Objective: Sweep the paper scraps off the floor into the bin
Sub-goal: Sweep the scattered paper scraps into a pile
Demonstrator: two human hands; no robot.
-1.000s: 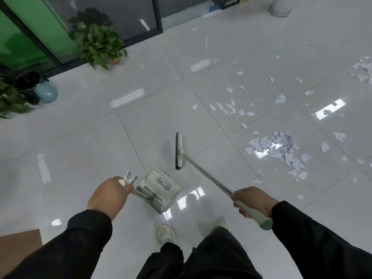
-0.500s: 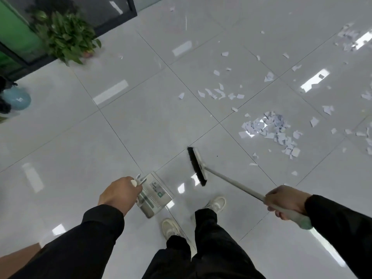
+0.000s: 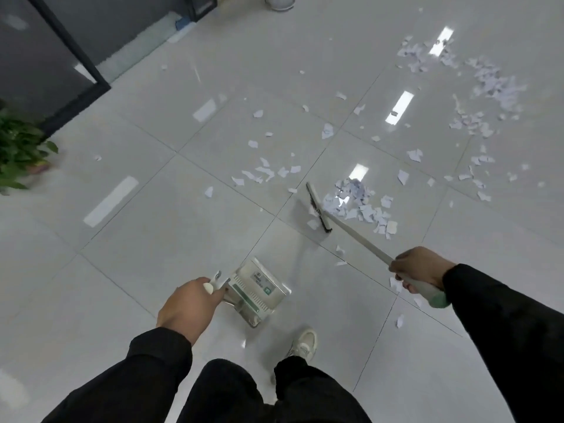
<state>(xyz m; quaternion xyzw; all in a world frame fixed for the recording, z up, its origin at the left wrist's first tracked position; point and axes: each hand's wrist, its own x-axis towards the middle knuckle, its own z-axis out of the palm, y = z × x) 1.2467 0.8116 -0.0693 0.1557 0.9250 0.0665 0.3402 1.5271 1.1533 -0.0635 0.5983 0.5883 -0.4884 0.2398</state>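
My right hand (image 3: 416, 268) grips the green-ended handle of a long broom (image 3: 357, 235). Its black-bristled head (image 3: 318, 207) rests on the floor at the left edge of a dense pile of paper scraps (image 3: 357, 199). My left hand (image 3: 190, 303) holds the handle of a white and green dustpan (image 3: 259, 290), which hangs just in front of my feet. Looser scraps (image 3: 265, 172) lie left of the broom head. A larger spread of scraps (image 3: 485, 87) covers the tiles at the far right.
A potted plant (image 3: 21, 151) stands at the left edge beside a dark-framed glass partition (image 3: 70, 53). A white round base (image 3: 279, 1) sits at the top. A few stray scraps (image 3: 399, 320) lie near my right foot (image 3: 303, 343). The floor is glossy grey tile.
The broom head has swung right and forward from in front of the dustpan to the edge of the scrap pile. I have stepped closer and turned right; the plant has slid to the left edge.
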